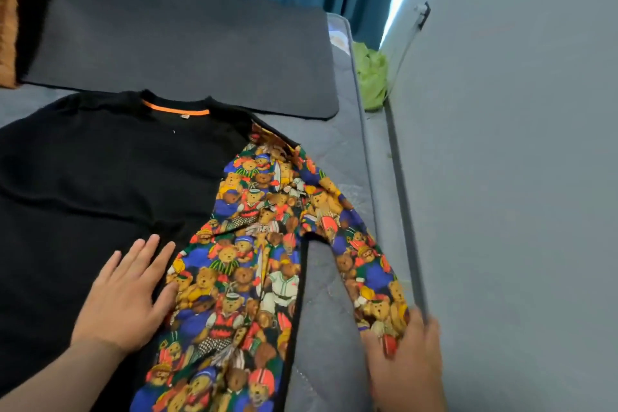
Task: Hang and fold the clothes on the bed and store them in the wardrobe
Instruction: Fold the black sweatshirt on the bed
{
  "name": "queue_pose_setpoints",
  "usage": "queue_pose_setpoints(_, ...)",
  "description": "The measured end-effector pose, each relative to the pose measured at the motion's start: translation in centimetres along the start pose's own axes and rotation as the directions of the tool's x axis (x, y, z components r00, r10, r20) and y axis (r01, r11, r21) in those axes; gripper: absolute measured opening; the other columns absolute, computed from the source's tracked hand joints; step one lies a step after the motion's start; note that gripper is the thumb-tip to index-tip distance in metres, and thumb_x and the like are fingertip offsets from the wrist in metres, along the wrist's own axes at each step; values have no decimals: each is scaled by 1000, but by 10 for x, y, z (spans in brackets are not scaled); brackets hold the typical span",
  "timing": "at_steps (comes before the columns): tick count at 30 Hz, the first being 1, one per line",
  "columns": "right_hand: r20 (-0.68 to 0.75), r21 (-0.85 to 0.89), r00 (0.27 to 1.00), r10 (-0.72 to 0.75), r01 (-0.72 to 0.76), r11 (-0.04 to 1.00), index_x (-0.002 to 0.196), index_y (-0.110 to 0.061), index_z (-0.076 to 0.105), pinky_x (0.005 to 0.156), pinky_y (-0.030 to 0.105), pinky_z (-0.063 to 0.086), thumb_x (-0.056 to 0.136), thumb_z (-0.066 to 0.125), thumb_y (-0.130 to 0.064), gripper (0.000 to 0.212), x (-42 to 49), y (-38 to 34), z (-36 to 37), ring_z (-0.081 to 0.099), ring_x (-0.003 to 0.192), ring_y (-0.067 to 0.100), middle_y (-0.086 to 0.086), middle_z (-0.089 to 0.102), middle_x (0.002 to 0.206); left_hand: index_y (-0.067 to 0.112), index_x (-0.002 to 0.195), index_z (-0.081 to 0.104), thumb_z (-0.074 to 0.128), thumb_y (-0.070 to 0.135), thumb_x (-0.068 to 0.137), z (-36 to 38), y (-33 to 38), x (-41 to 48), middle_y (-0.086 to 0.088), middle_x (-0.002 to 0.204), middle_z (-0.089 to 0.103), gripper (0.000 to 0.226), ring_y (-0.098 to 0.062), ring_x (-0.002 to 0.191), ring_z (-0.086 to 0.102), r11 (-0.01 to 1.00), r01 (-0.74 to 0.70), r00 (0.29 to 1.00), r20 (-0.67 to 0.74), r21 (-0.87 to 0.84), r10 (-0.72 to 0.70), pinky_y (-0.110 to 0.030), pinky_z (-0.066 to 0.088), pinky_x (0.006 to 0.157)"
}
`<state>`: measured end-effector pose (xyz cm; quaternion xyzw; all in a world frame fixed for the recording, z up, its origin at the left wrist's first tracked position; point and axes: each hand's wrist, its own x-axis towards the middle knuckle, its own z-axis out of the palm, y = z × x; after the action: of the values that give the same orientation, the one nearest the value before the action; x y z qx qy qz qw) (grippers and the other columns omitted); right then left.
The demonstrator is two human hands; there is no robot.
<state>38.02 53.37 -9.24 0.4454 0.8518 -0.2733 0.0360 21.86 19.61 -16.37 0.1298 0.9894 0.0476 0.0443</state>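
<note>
Left hand (pixel 133 294) flat, fingers straight and spread, pressing the sweater (pixel 100 177) where black meets bear print. Right hand (pixel 406 358) blurred, fingers closed round the end of the bear-print sleeve (pixel 364 261); cuff hidden beneath it. Sweater spread on the bed (pixel 334 311), hem cut off below. Dark mat (pixel 184 53) beyond the collar. Green bundle (pixel 371 77) at the wall (pixel 501 177), hard to make out.

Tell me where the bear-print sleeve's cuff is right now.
Head view, lower right: the cuff is held by the right hand at the edge of the mattress, beside the grey wall.
</note>
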Motion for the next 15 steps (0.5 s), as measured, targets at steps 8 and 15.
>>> queue_pose_setpoints(8,362,343,932,-5,-128,931,87,-10,74,80,30,54,87,71,-19,10,34,36,-63,71,87,26,8,75,81,19,154,18,37,43,99,-30,85,-18,-6,162,12,63,-22,149,5,936,208,978,48,-285,-203,-43,9,121)
queue_pose_setpoints(15,620,651,784,12,-523,550,104,10,69,71,58,57,86,57,-6,27,159,29,-171,68,85,50,36,65,108,38,151,-8,28,67,91,-53,223,51,13,156,-21,76,-5,141,-28,933,-190,982,-57,-307,181,-27,-12,116)
